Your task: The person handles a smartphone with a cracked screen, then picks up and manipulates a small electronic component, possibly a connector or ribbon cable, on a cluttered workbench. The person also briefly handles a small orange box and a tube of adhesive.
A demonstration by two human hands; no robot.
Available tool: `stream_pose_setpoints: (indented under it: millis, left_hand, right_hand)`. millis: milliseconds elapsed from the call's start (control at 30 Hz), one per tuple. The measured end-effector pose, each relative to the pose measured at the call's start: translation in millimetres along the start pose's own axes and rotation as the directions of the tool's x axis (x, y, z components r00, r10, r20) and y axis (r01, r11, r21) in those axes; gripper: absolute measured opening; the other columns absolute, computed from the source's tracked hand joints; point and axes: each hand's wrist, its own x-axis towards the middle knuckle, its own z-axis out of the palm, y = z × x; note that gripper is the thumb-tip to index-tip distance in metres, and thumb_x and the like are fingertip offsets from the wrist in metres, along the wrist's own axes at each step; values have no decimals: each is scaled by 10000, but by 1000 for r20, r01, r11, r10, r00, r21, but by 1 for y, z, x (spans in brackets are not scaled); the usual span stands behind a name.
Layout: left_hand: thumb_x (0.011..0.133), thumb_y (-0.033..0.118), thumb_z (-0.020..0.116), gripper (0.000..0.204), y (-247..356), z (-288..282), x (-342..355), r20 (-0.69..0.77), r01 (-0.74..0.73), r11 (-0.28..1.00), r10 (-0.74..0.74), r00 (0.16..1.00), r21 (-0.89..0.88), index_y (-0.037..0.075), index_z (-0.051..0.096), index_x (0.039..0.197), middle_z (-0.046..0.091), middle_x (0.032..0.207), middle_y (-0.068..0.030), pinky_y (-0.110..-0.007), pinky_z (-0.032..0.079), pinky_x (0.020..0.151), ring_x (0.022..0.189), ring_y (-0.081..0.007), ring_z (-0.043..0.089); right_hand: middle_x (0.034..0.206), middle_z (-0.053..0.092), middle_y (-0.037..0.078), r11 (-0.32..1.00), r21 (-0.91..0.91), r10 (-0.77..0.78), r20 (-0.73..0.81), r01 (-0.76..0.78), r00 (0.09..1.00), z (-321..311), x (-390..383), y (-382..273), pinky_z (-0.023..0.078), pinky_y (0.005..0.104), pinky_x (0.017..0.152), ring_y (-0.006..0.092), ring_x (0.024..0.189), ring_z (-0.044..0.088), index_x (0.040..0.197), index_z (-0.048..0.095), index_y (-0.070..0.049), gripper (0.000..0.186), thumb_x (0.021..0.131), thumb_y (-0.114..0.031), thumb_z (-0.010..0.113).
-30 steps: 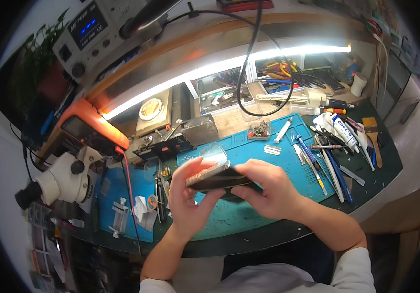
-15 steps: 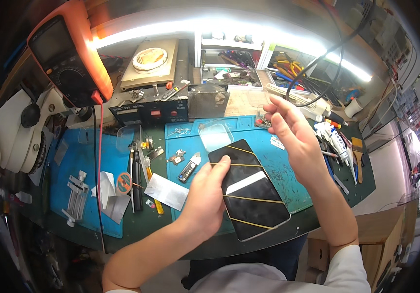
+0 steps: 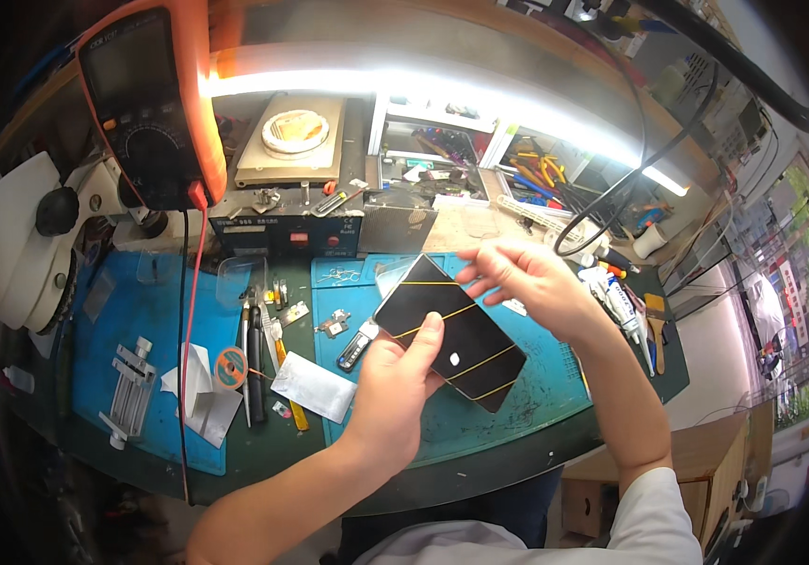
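Observation:
A flat black phone (image 3: 465,330), bound with several thin yellow rubber bands, is tilted above the blue work mat (image 3: 555,377). My left hand (image 3: 390,386) grips its near left edge, with the thumb across the glossy face and the fingers hidden underneath. A small white reflection shows on the glass. By the phone's far right edge hovers my right hand (image 3: 527,282), its fingers loosely bent and apart; I see nothing held in them. Whether its fingertips touch the phone I cannot tell.
An orange multimeter (image 3: 145,113) hangs at upper left beside a white microscope (image 3: 23,245). A heating plate (image 3: 254,169) stands at the back. Tweezers and a craft knife (image 3: 359,345) lie left of the phone. Glue tubes (image 3: 616,306) and a brush (image 3: 656,320) line the right side.
The phone has turned in my left hand, its near end swinging away and rightward. My right hand has come down and left to its far edge. The view has shifted slightly.

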Motion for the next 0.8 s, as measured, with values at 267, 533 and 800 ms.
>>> stream_pose_setpoints:
  millis: [267,533,800]
  left_hand:
    - [1060,628,299,734,14,5,1,131,73,979,-49,990,-188,2,572,1328,653,1298,-142,-461,453,1096,1211,-249,621]
    - [983,770,183,959,6,2,4,319,516,808,-587,744,283,-15,426,1478,565,1414,-211,-492,500,1047,1289,-302,576]
    - [1027,675,216,843,-8,6,5,566,415,888,-450,691,200,49,234,1591,380,1561,-225,-546,480,1086,1398,-384,467]
  right_hand:
    - [1115,705,15,993,30,104,272,-116,957,-28,-23,3,508,260,916,76,1011,615,1279,647,7,340,1007,-195,671]
    - [1004,722,131,913,-225,-89,704,340,705,-40,-36,-13,520,343,796,253,913,678,1165,714,-10,251,977,-173,684]
    - [1132,725,154,754,-406,-404,333,517,852,-32,-27,-24,557,364,850,277,973,703,1242,684,-40,423,915,-304,734]
